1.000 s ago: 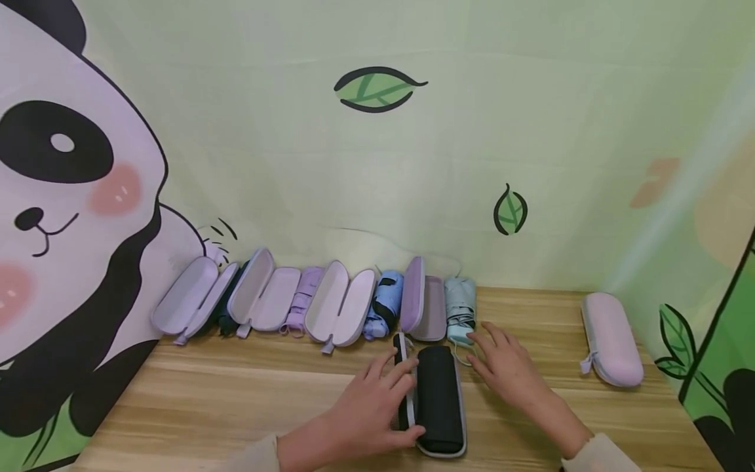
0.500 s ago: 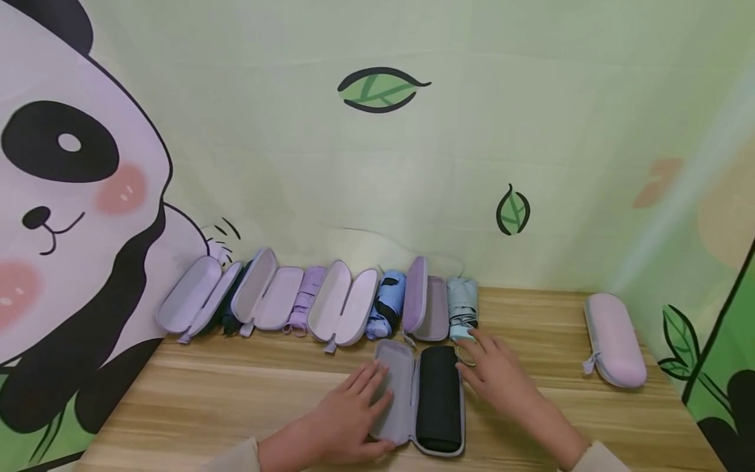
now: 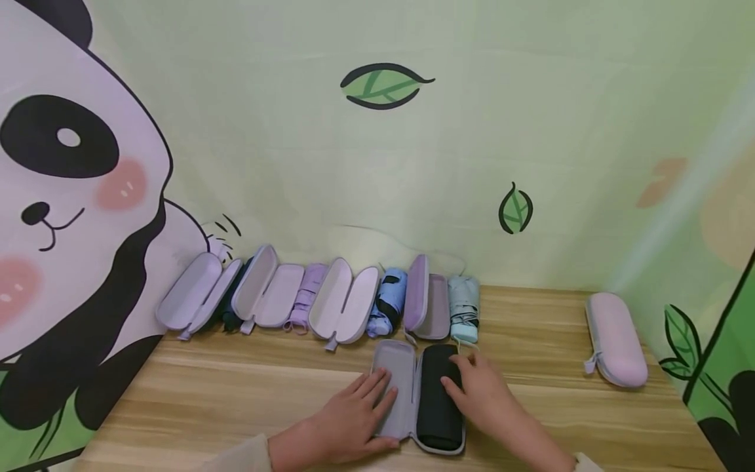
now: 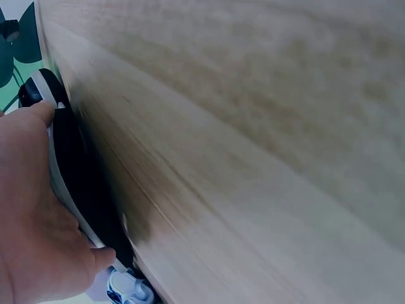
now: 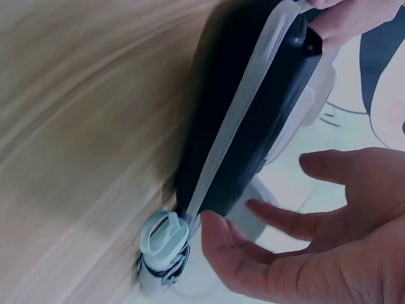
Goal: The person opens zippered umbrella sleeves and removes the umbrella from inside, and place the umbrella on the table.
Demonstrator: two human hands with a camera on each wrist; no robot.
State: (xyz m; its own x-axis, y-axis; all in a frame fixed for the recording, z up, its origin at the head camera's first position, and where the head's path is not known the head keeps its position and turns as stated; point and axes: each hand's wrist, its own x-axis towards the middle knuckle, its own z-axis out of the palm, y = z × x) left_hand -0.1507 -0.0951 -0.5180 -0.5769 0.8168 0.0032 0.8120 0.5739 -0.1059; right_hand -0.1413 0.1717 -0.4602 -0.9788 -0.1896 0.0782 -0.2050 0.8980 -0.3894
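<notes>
An unzipped hard case (image 3: 402, 373) lies spread flat at the front of the table, black outside and grey inside. In its right half lies a compact folded umbrella (image 3: 438, 410) in black. My left hand (image 3: 350, 416) rests with extended fingers on the left half, the lid; the left wrist view shows fingertips at the lid's edge (image 4: 69, 180). My right hand (image 3: 486, 393) is at the umbrella's right side, thumb and index finger over its upper end. In the right wrist view its fingers (image 5: 278, 218) are spread and bent slightly, with a gap between them.
Along the back stand several open pastel cases (image 3: 344, 301) with folded umbrellas between them, among them a purple one (image 3: 309, 295), a blue one (image 3: 388, 301) and a light teal one (image 3: 464, 305). A closed pink case (image 3: 616, 337) lies at the right. A printed cloth (image 3: 442, 164) hangs behind.
The black case's lid has swung open to the left under my left hand. My right hand has moved left and down, from beside the teal umbrella to the black one.
</notes>
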